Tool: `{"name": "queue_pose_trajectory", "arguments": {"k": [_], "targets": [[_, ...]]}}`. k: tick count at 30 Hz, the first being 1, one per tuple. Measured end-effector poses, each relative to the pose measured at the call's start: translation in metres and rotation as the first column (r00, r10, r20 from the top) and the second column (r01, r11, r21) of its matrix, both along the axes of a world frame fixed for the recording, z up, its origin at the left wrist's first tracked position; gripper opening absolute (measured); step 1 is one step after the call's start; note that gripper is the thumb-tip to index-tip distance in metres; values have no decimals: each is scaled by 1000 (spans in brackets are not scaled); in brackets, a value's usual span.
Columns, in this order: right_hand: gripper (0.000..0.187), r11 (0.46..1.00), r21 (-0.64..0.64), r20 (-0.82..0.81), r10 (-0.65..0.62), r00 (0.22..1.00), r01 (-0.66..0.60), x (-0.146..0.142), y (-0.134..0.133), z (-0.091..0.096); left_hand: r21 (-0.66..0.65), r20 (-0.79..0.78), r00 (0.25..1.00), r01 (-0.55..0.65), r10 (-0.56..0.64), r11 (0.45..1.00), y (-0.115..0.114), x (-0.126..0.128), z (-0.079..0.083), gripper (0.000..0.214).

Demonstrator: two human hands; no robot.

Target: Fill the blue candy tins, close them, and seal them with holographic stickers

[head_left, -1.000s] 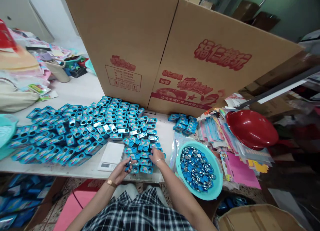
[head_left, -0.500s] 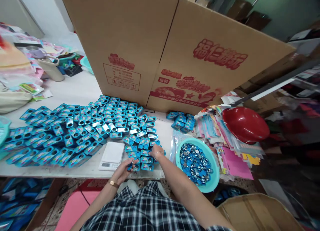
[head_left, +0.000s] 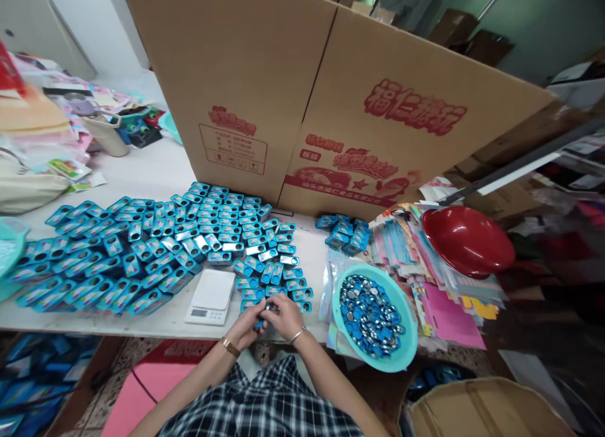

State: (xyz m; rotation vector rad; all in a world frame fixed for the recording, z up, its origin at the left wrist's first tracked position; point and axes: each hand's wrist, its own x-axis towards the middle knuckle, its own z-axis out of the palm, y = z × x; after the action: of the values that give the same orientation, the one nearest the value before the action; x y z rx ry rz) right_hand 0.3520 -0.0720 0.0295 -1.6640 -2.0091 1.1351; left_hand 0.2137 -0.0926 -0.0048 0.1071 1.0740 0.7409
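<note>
My left hand (head_left: 246,325) and my right hand (head_left: 286,318) meet at the table's front edge. The left is closed around a small blue piece (head_left: 258,325), mostly covered by fingers. My right hand's fingertips are pinched against the left ones; whatever is between them is too small and covered to name. Just behind both hands stand small blue boxes with round openings (head_left: 253,294), in uneven rows. To the right, a turquoise basin (head_left: 410,326) holds many round blue and silver pieces (head_left: 371,311).
A white digital scale (head_left: 211,292) sits left of my hands. Many more blue boxes (head_left: 89,260) spread leftward. Behind rises a large cardboard panel (head_left: 265,77). Stacked printed sheets (head_left: 444,304) and a red bowl (head_left: 467,240) lie at the right.
My right hand has drawn back from the blue boxes toward me and now meets my left hand. The left has stayed near the table edge, still around the small blue piece.
</note>
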Motion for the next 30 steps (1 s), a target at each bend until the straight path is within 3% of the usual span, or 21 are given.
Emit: {"name": "queue_pose_trajectory", "arguments": {"k": [2,5,9,13,17,22,30], "targets": [[16,1000,-23,-7,-8,1000,8,6,-4,-5,7,-27,999,35,-35,999,-5,3,-3,38],[22,995,-90,21,-42,999,44,23,-7,-18,26,-112,992,61,-58,998,-11,0,-8,43],[27,976,-148,170,-131,977,157,44,-1,-39,54,-193,978,91,-79,994,-13,-12,-11,50],[22,964,-181,334,-127,934,195,43,15,-53,121,-193,979,85,-61,989,-9,-27,-5,52],[33,951,-224,457,-89,885,211,32,32,-55,123,-132,991,24,-8,992,-7,-40,2,45],[23,948,-271,495,-9,869,165,35,45,-52,64,-56,996,-61,65,996,-3,-52,3,30],[6,956,-266,519,33,854,125,36,38,-55,101,-305,952,44,-11,994,-1,-52,-7,25]]}}
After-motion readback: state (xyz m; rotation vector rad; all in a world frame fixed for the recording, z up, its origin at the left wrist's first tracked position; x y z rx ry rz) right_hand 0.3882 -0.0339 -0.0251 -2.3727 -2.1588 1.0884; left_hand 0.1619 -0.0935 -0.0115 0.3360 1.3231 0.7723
